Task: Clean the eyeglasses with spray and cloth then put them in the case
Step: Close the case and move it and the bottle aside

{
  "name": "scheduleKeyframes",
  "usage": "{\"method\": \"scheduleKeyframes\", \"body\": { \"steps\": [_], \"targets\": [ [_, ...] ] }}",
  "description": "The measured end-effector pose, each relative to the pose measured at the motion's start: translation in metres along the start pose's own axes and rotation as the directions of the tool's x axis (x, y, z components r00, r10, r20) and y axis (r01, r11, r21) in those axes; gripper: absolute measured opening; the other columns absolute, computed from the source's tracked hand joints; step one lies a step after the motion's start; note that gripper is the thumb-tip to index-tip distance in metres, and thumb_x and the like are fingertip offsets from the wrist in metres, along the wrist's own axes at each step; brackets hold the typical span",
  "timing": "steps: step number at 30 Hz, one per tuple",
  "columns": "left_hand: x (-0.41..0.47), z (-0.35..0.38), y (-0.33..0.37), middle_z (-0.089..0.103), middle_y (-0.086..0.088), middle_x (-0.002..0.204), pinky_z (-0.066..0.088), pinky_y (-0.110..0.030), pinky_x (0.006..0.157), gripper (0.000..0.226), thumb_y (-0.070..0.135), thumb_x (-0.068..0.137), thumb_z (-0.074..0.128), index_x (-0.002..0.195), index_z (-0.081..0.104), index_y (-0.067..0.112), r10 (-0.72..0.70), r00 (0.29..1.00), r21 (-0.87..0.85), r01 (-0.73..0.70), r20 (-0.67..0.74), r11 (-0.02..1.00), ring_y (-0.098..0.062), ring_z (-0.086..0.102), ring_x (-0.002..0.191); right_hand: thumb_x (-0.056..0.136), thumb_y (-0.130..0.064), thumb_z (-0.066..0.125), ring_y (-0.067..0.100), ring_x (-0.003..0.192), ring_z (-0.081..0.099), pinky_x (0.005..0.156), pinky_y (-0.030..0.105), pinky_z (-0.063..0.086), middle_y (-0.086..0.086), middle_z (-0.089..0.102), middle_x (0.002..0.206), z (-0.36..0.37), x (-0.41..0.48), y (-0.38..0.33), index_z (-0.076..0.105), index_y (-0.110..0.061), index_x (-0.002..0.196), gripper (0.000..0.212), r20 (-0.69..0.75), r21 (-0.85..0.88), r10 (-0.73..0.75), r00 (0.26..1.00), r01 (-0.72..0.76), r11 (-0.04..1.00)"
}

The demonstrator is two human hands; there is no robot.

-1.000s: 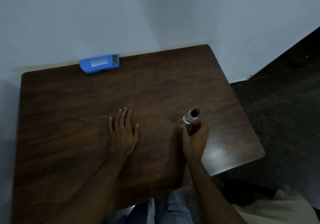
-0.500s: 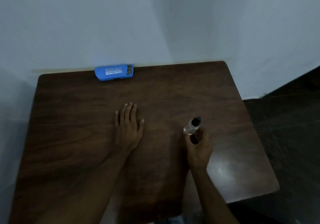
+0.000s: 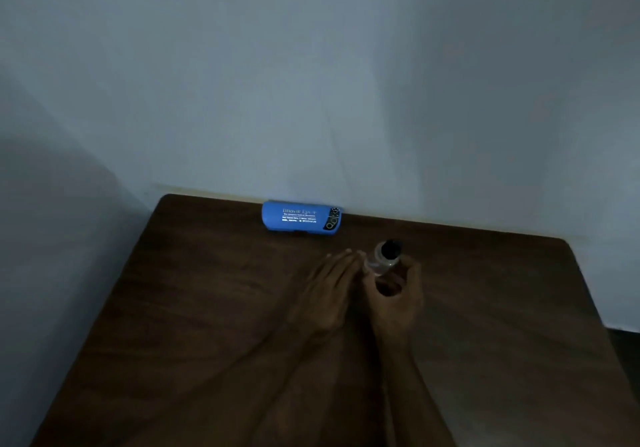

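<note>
Here we see a dim room and a dark brown wooden surface (image 3: 207, 308) with rounded corners, pushed against a pale bluish wall (image 3: 311, 83). The right hand (image 3: 394, 296) holds a small clear spray bottle (image 3: 381, 261) with a black cap. Its fingers and thumb curl round the lower part of the bottle, and the upper part and the cap stick out past them. The bottle is tilted, with the cap pointing away from us and a little to the right. It sits over the far middle of the surface; we cannot tell whether its base touches the wood, as the hand hides it.

The left hand (image 3: 329, 291) lies just beside the right one, on its left. Its fingers are straight and close together, holding nothing, and they point toward the bottle. The fingertips reach the bottle's side, but the blur keeps us from saying whether they touch it.

Beyond both hands, a blue hard-shell eyeglass case (image 3: 298, 220) lies lengthwise at the far edge of the surface, right against the wall. It looks shut, with white lettering on top and a dark patterned patch at its right end. The case is apart from the bottle, a little to its left.
</note>
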State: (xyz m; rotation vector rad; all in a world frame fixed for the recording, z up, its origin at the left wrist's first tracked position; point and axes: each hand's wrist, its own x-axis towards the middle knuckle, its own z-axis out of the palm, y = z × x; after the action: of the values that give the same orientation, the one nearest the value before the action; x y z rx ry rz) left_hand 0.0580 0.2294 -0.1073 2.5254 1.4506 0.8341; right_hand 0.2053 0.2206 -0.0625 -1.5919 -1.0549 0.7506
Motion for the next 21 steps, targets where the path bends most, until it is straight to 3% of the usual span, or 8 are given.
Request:
{"method": "scheduleKeyframes", "body": {
  "steps": [7,9,11,14,16,21],
  "targets": [
    [0.034,0.019,-0.018,0.037,-0.012,0.165,0.021,-0.036,0.129,0.066,0.012,0.1,0.047,0.16,0.024,0.003,-0.048,0.991,-0.024,0.046,-0.122,0.999,-0.024,0.03,0.154,0.081,-0.034,0.088,-0.003,0.096,0.069,0.079,0.009,0.054,-0.014,0.072,0.109,0.024,0.054,-0.006,0.058,-0.032,0.119,0.048,0.101,-0.062,-0.047,0.994,0.053,0.997],
    [0.042,0.029,-0.02,0.045,-0.019,0.159,0.019,-0.033,0.129,0.064,0.01,0.097,0.048,0.157,0.027,0.0,-0.057,0.985,0.008,0.059,-0.165,0.998,-0.029,0.035,0.149,0.082,-0.035,0.088,-0.001,0.094,0.071,0.079,0.014,0.056,-0.014,0.074,0.104,0.031,0.065,-0.003,0.06,-0.031,0.114,0.042,0.097,-0.083,-0.065,0.993,0.073,0.994],
    [0.047,0.035,-0.019,0.052,-0.024,0.153,0.016,-0.033,0.129,0.06,0.01,0.095,0.046,0.152,0.035,-0.005,-0.056,0.983,0.07,0.069,-0.174,0.995,-0.033,0.043,0.144,0.083,-0.035,0.086,-0.005,0.092,0.07,0.078,0.009,0.053,-0.019,0.072,0.099,0.037,0.072,-0.002,0.059,-0.035,0.109,0.038,0.111,-0.099,-0.071,0.991,0.082,0.992],
    [0.048,0.045,-0.017,0.055,-0.024,0.151,0.04,-0.045,0.121,0.056,0.009,0.094,0.044,0.148,0.049,-0.007,-0.071,0.99,0.143,0.089,-0.122,0.986,-0.039,0.055,0.138,0.085,-0.037,0.084,-0.009,0.091,0.068,0.075,0.005,0.05,-0.019,0.071,0.1,0.041,0.079,0.001,0.061,-0.031,0.111,0.036,0.121,-0.129,-0.083,0.989,0.099,0.987],
    [0.046,0.049,-0.019,0.054,-0.024,0.152,0.045,-0.049,0.117,0.053,0.009,0.097,0.046,0.147,0.051,-0.008,-0.082,0.991,0.19,0.101,-0.105,0.977,-0.039,0.055,0.139,0.085,-0.039,0.084,-0.009,0.093,0.067,0.077,0.008,0.053,-0.018,0.07,0.102,0.042,0.083,0.004,0.062,-0.028,0.115,0.038,0.132,-0.143,-0.088,0.987,0.107,0.984],
    [0.043,0.051,-0.023,0.049,-0.025,0.156,0.03,-0.046,0.125,0.051,0.011,0.102,0.043,0.15,0.048,-0.008,-0.078,0.995,0.286,0.092,-0.058,0.954,-0.04,0.052,0.142,0.086,-0.035,0.083,0.003,0.099,0.069,0.085,0.022,0.058,-0.013,0.071,0.107,0.046,0.087,0.012,0.062,-0.026,0.12,0.041,0.156,-0.177,-0.091,0.984,0.119,0.977]
  ]
}}
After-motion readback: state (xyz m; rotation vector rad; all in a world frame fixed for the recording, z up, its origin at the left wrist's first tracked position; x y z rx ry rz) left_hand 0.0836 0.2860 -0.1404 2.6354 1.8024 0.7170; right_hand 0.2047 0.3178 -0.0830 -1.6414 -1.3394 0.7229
